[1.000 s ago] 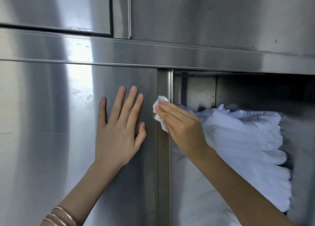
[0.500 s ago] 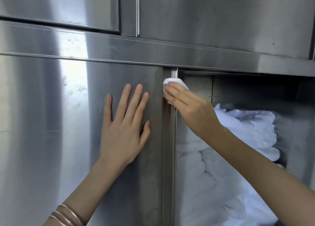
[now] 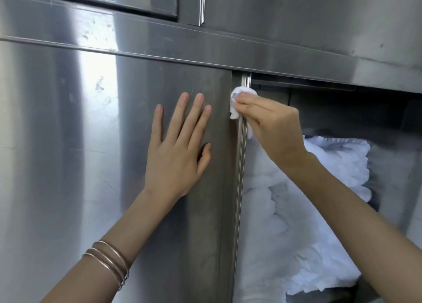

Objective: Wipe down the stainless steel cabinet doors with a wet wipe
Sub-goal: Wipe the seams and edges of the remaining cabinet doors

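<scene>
**Your right hand**, clamped on the wet wipe. The fingers reach leftward and curl over a bunched white wad. They press it against the vertical edge strip of the lower left cabinet door, close under the door's top corner. Part of the wipe shows above and left of the fingertips. A smaller part shows beneath the hand, beside the strip. Your thumb is hidden, so you cannot tell how it sits on the wipe.

**Your left hand**, apart and holding nothing. The palm lies flat on the face of the same door, with the fingers straight, slightly spread and pointing up, and the thumb nearest the edge strip. The hand lies just beside the right hand, lower and to its left, and the two do not touch. Thin metal bangles circle your left forearm near the bottom of the view.

**Surroundings.** The door face is brushed stainless steel, with a bright vertical band of reflected light and faint smudges left of your left hand. Above the door runs a horizontal steel rail, also smudged toward its left part. Over the rail stand two upper doors, which meet at a vertical seam. Right of the edge strip the lower compartment stands open, and your right forearm crosses in front of it. Inside lies a heap of white fabric, crumpled, filling the lower part of the opening.
</scene>
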Available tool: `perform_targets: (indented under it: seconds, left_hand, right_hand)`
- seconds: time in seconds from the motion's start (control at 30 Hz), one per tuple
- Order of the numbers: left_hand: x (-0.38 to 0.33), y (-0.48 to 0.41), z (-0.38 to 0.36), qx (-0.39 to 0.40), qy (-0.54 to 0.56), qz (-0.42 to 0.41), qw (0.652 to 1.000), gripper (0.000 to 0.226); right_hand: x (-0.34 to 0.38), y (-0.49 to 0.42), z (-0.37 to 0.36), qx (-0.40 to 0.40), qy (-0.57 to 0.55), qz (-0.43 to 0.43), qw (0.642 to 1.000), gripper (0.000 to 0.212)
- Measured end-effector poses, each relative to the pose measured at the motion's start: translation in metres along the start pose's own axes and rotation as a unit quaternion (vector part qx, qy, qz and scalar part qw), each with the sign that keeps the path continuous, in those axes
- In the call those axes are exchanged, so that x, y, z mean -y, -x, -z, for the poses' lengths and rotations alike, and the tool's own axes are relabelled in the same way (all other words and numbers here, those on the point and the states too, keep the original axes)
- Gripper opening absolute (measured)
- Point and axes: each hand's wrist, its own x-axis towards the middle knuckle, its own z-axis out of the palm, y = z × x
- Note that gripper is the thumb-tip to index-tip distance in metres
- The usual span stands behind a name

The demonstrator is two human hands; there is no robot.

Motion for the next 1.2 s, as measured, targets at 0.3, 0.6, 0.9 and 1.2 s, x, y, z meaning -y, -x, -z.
perform_targets:
  seconds: [0.3,0.6,0.9,1.2]
  left_hand:
    - [0.005,0.003,-0.001,-0.010,0.004,-0.006,1.000,0.058]
    - [0.007,0.002,0.003,0.011,-0.004,-0.008,1.000,0.056]
    - [0.011,0.003,0.007,0.021,0.001,-0.015,1.000,0.058]
    - [0.006,0.086,-0.001,0.047,0.012,-0.099,0.994,0.062]
  right_hand:
    - [0.033,0.050,-0.034,-0.011,-0.023,-0.097,0.995,0.024]
    - [0.060,0.067,-0.033,-0.064,-0.078,-0.154,0.983,0.022]
    - [0.098,0.143,-0.041,-0.012,-0.033,-0.125,0.992,0.026]
    - [0.081,0.113,-0.052,-0.044,-0.040,-0.138,0.989,0.028]
